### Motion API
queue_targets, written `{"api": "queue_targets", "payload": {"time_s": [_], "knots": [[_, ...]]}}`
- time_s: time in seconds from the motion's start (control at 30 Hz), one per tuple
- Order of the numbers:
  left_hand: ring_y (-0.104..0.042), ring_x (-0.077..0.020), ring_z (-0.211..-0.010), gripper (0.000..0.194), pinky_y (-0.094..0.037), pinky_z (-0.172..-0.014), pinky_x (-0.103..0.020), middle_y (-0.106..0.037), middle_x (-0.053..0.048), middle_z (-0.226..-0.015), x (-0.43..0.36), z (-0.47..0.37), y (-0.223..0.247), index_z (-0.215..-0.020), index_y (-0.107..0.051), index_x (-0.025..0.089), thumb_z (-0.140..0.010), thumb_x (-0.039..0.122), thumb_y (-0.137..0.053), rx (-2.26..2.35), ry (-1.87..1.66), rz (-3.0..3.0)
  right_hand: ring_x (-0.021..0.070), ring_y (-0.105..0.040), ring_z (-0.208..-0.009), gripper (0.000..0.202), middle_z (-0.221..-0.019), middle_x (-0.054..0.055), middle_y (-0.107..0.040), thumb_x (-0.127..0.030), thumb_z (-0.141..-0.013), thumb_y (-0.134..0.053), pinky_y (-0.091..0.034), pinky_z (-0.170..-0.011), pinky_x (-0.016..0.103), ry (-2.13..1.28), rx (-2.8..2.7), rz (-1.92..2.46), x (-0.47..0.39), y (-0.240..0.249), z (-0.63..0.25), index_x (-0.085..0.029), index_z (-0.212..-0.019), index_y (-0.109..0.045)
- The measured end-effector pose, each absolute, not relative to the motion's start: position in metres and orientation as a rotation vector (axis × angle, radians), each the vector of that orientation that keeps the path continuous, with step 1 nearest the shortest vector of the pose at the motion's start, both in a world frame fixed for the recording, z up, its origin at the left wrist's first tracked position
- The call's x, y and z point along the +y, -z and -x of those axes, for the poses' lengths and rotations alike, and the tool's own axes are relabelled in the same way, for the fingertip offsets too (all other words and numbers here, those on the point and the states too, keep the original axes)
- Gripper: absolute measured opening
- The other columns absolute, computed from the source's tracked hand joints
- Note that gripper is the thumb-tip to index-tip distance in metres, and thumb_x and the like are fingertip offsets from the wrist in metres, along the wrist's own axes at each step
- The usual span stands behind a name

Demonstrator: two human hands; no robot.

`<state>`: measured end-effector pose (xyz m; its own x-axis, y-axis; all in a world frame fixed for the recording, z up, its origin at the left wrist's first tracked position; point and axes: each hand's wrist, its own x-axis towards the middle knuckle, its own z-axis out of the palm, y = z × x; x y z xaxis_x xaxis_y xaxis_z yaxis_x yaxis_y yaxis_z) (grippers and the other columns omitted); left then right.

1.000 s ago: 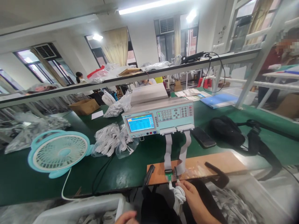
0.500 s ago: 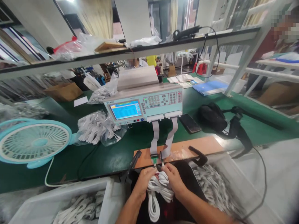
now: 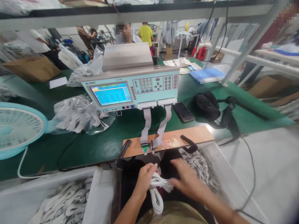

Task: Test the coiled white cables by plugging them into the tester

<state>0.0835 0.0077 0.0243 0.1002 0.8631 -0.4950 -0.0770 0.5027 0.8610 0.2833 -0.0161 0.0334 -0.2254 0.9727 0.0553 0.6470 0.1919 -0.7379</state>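
Observation:
In the head view, a coiled white cable (image 3: 157, 200) hangs over my lap, pinched near its upper end by my left hand (image 3: 144, 181). To its right is my right hand (image 3: 188, 179), blurred by motion, its fingers stretched apart and its thumb close to the coil. Beyond both hands, a small green connector board (image 3: 145, 149) and a second connector (image 3: 152, 147) sit at the front of an orange board (image 3: 173, 137). Grey ribbon cables (image 3: 146, 126) run from them up to a bench tester (image 3: 154, 85) with a lit blue screen.
White bins of cables stand at left (image 3: 90, 193) and right (image 3: 230, 174). Black clamps (image 3: 123, 152) hold the board. A blue fan (image 3: 23, 130), bagged cables (image 3: 77, 115), a phone (image 3: 184, 112) and a black pouch (image 3: 206, 105) lie on the green table. Other people are farther back.
The cable has come away from the connectors and moved down toward my lap in my left hand. My right hand has let go and shifted right. The camera view has tilted down.

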Motion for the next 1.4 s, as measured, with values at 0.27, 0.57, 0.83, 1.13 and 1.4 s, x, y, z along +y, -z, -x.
{"api": "queue_targets", "payload": {"time_s": [0.27, 0.57, 0.83, 1.13, 1.4], "knots": [[-0.037, -0.0035, -0.033, 0.036, -0.027, -0.030, -0.013, -0.041, 0.009, -0.052, -0.001, -0.086, -0.036, -0.080, -0.054, 0.018, -0.077, 0.053, -0.055, 1.304, -0.903, -0.664, 0.0149, -0.058, -0.064, 0.034, -0.078, 0.001, -0.059, -0.037, -0.081, -0.052, -0.045, -0.057, 0.026, -1.870, -1.238, 0.900, -0.012, -0.029, -0.242, -0.017, -0.108, -0.050], [-0.037, 0.0002, -0.028, 0.035, -0.026, -0.027, -0.011, -0.059, 0.004, -0.064, -0.009, -0.078, -0.031, -0.093, -0.057, 0.017, -0.072, 0.043, -0.066, 1.162, -0.850, -0.762, 0.0133, -0.048, -0.068, 0.027, -0.079, -0.001, -0.052, -0.023, -0.075, -0.054, -0.040, -0.061, 0.025, -1.701, -1.364, 0.955, -0.010, -0.031, -0.236, -0.019, -0.101, -0.050], [-0.038, -0.0049, -0.038, 0.030, -0.029, -0.034, -0.015, -0.049, 0.005, -0.051, -0.013, -0.076, -0.029, -0.082, -0.064, 0.014, -0.075, 0.044, -0.062, 1.251, -0.870, -0.746, 0.0173, -0.050, -0.079, 0.027, -0.090, 0.004, -0.052, -0.032, -0.083, -0.049, -0.042, -0.073, 0.030, -1.301, -1.758, 0.937, -0.012, -0.034, -0.239, -0.019, -0.106, -0.052], [-0.040, -0.0075, -0.053, 0.024, -0.033, -0.048, -0.015, -0.049, 0.003, -0.058, -0.009, -0.067, -0.020, -0.066, -0.059, 0.015, -0.077, 0.037, -0.061, 1.323, -0.936, -0.884, 0.0178, -0.057, -0.086, 0.025, -0.096, 0.010, -0.061, -0.024, -0.091, -0.043, -0.045, -0.076, 0.028, -1.182, -2.135, 0.794, 0.000, -0.054, -0.236, -0.018, -0.106, -0.062], [-0.041, -0.0080, -0.047, 0.028, -0.035, -0.040, -0.016, -0.049, 0.004, -0.056, -0.001, -0.078, -0.019, -0.079, -0.061, 0.016, -0.078, 0.044, -0.059, 1.362, -0.954, -0.882, 0.0123, -0.046, -0.059, 0.022, -0.063, -0.003, -0.050, -0.025, -0.086, -0.044, -0.037, -0.057, 0.023, -1.198, -1.525, 1.182, 0.021, -0.023, -0.210, -0.018, -0.067, -0.053]]}}
